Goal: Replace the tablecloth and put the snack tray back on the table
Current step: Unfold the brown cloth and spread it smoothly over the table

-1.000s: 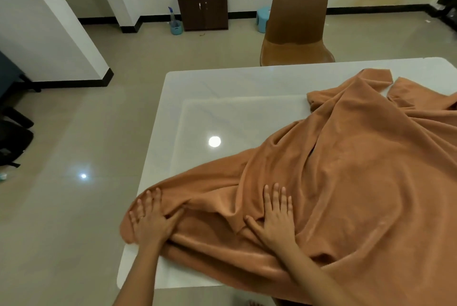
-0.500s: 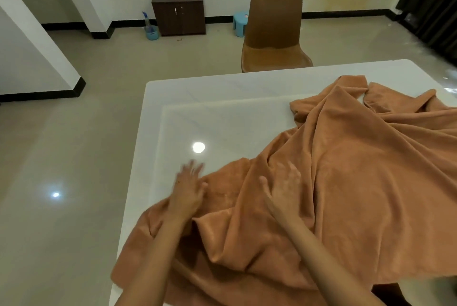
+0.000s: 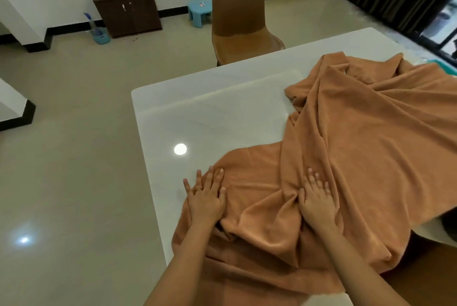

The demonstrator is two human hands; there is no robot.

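- On white table (image 3: 210, 112): rumpled orange tablecloth (image 3: 371, 145); left hand (image 3: 206, 196) and right hand (image 3: 317, 198) pressing it flat, fingers straight, spread.
- Beyond far edge: 1 brown chair (image 3: 237, 13), dark cabinet (image 3: 127, 8), blue stool (image 3: 199, 10).

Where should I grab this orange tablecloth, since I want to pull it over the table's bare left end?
Probably the tablecloth by its left hem, beside the left hand. Come from the bare side of the table: the edge lies flat and exposed there, while farther right the fabric bunches in folds.

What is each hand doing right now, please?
Left hand: open, fingers straight, pressing flat on the orange fleece tablecloth.
Right hand: open, flat on the same cloth, holding nothing.
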